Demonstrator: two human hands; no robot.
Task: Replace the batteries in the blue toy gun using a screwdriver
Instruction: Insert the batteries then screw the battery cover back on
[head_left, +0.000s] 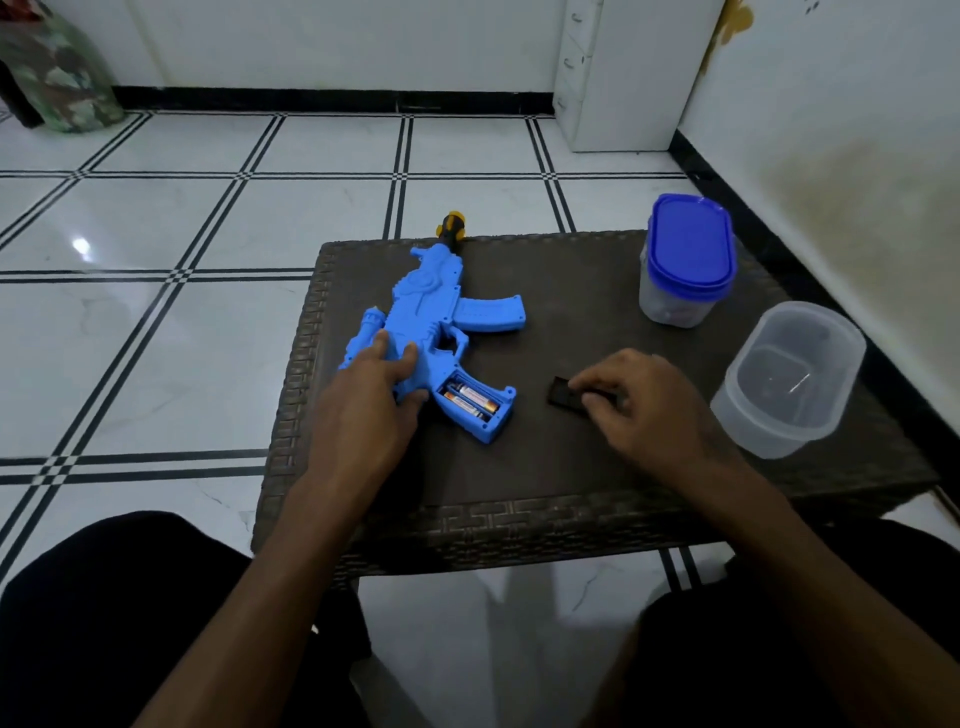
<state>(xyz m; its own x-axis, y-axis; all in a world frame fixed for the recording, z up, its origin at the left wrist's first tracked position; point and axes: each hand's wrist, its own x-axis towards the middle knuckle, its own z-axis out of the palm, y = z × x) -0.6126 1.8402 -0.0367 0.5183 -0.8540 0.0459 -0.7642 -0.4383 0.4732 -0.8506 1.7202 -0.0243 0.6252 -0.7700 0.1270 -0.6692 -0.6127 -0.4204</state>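
Note:
The blue toy gun (441, 317) lies flat on a small dark wicker table (545, 483), its yellow and black muzzle pointing away past the far edge. The compartment in its grip is open, and two batteries (470, 401) lie side by side inside it. My left hand (371, 395) rests on the gun's rear body with fingers fairly straight, thumb beside the grip. My right hand (631, 400) has its fingers curled on a small black battery cover (563, 393) that lies on the table right of the grip. No screwdriver is in sight.
A clear container with a blue lid (685, 260) stands at the table's back right. An open clear tub (789, 379) with something small inside sits at the right edge. White tiled floor surrounds the table. My dark-clothed knees frame the bottom.

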